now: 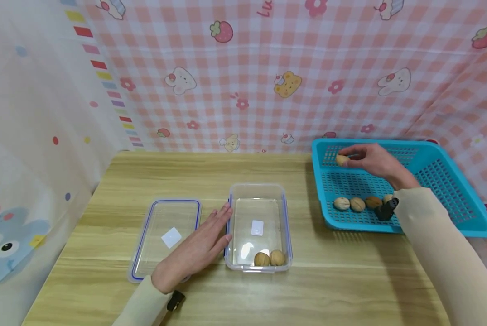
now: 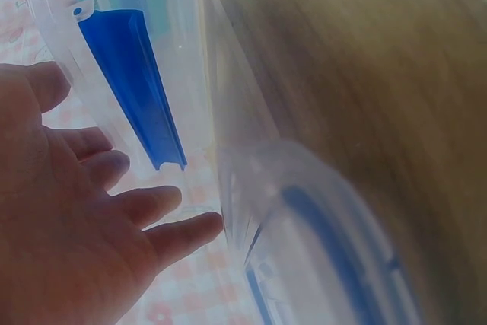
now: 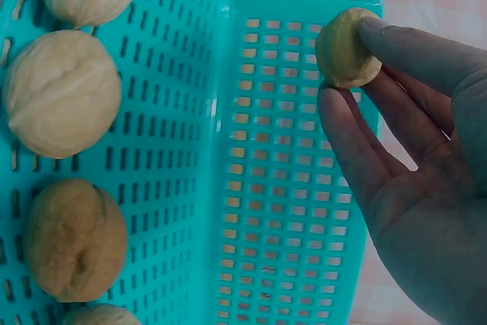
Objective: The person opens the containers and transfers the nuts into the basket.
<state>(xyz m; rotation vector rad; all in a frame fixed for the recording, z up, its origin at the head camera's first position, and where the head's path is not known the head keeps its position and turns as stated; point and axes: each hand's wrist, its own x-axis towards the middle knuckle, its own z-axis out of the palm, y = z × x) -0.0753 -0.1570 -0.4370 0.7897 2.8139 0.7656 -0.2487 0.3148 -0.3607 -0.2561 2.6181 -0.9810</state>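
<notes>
My right hand (image 1: 371,159) pinches a walnut (image 1: 342,160) between thumb and fingertips, over the far left part of the blue basket (image 1: 322,213). In the right wrist view the same walnut (image 3: 347,49) shows near the basket's perforated side. Several more walnuts (image 1: 357,204) lie in a row along the basket's near side, partly hidden by the right wrist. With fingers extended, my left hand (image 1: 198,244) touches the left side of a clear plastic container (image 1: 284,217). Two walnuts (image 1: 269,258) sit in its near right corner. The left wrist view shows a blue side latch (image 2: 133,85) beside the fingers.
A clear lid (image 1: 153,235) with a blue seal lies on the wooden table (image 1: 308,290) left of the container, partly under the left forearm. A pink checked cloth (image 1: 259,81) hangs behind the table, and a pale printed curtain (image 1: 43,113) borders the left.
</notes>
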